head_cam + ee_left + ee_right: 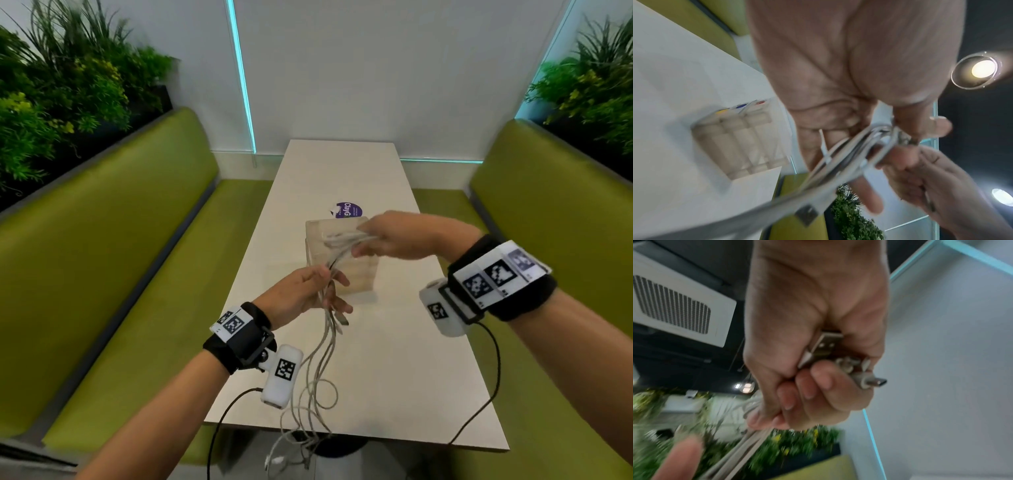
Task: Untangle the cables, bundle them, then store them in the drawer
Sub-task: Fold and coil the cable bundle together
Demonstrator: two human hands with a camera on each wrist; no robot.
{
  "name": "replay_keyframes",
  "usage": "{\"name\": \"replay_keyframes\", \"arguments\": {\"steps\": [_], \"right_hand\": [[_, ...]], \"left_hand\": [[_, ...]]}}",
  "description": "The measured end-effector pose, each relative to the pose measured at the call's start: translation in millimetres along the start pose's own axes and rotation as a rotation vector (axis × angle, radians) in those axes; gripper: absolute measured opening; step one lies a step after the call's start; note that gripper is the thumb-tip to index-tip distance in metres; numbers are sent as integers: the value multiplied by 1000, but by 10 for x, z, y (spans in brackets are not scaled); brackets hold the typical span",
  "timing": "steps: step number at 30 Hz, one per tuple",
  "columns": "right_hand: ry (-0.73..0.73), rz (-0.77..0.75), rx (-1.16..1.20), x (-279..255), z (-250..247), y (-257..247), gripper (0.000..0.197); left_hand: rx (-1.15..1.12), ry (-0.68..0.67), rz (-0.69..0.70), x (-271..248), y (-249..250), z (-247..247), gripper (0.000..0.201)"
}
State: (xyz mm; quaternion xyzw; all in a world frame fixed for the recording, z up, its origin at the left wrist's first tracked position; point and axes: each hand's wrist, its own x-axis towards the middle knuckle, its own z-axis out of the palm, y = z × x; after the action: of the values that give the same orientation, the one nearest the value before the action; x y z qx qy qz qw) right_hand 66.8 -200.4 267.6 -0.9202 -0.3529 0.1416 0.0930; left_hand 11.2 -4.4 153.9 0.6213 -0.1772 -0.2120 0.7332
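Observation:
A bunch of white cables (322, 370) stretches between both hands above the white table (394, 359). My right hand (387, 240) grips the folded upper end in a fist. The right wrist view shows a USB-A plug (826, 344) and a USB-C plug (877, 382) sticking out of that fist (813, 337). My left hand (308, 291) pinches the strands lower down between thumb and fingers (920, 123). The loose ends (294, 455) hang past the table's near edge. A small translucent drawer unit (356, 274) stands on the table behind the hands; it also appears in the left wrist view as the drawer unit (740, 139).
A purple sticker (349, 209) lies on the table beyond the drawer unit. Green benches (120, 274) line both sides of the table, with plants (61, 96) behind them. Black wrist-camera leads (493, 370) trail over the table's near right part.

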Motion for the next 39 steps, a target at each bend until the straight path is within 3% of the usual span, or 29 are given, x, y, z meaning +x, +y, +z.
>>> {"name": "replay_keyframes", "arguments": {"steps": [2, 7, 13, 18, 22, 28, 32, 36, 39], "right_hand": [[66, 6, -14, -48, -180, 0, 24], [181, 8, 38, -93, -398, -18, 30], [362, 20, 236, 10, -160, 47, 36], [551, 82, 454, 120, 195, -73, 34], [476, 103, 393, 245, 556, -164, 35], [307, 72, 362, 206, 741, -372, 38], [218, 46, 386, 196, 704, -405, 25], [194, 14, 432, 226, 700, -341, 19], [150, 48, 485, 241, 694, -297, 18]], "left_hand": [[-80, 31, 48, 24, -12, 35, 54], [-258, 118, 74, 102, 49, 151, 42], [-211, 147, 101, 82, 79, 162, 30], [-231, 401, 160, 129, 152, 247, 31], [-422, 527, 257, 178, 242, 245, 34], [-621, 548, 252, 175, 321, 273, 40], [-715, 524, 209, 159, 317, 275, 40], [-620, 466, 163, 137, 354, 252, 44], [-356, 487, 179, 138, 376, 276, 47]]}}
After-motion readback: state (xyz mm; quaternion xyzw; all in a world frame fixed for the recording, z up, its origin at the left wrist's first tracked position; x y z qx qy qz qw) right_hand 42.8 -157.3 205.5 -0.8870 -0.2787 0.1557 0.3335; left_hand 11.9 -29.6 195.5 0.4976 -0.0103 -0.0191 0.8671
